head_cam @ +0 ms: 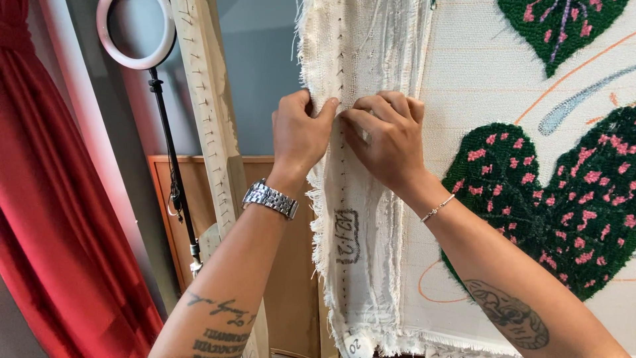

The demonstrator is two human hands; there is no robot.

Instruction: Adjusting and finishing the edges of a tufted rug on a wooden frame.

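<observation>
A cream backing cloth [371,219] hangs stretched on a wooden frame, with a frayed left edge and a row of small nails down it. My left hand [299,136] pinches that edge near the top. My right hand [387,139] pinches the same fold right beside it, the fingertips of both hands meeting. A steel watch sits on my left wrist and a thin bracelet on my right. On the cloth to the right are tufted dark green leaves with pink dots [563,199].
A wooden frame bar with nails [209,113] leans at the left. A ring light on a black stand [136,40] rises beside it. A red curtain [46,199] hangs at the far left. A wooden cabinet [199,219] stands behind.
</observation>
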